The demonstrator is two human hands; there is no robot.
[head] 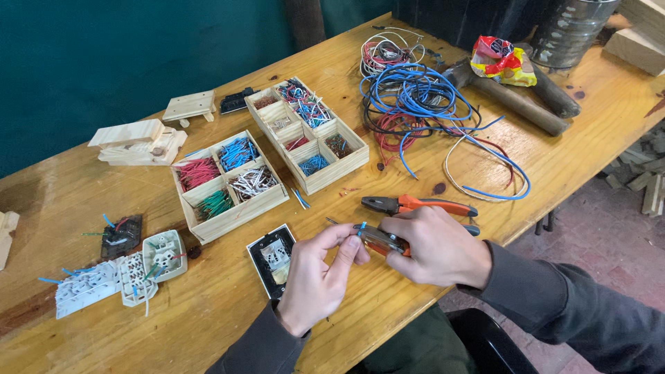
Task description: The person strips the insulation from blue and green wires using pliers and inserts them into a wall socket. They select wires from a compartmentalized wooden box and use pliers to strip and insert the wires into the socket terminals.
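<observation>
Left fingers (341, 244) pinch a short blue wire (361, 226) by its tip, feeding it into the nose of an orange-handled tool (383, 241); the right hand (436, 248) is clenched round that tool's grips, likely to bite the wire. Both hands hover just above the counter (388, 305), close to the body for steadiness. Spare pliers (415, 205) lie just behind the tool. An opened switch plate (272, 260) sits left of it; wooden trays (232, 183) of sorted wire bits stand farther back-left, within reach.

Even soft daylight, faint shadows, sharp focus, slight wide-angle bend at edges, no glare.
</observation>
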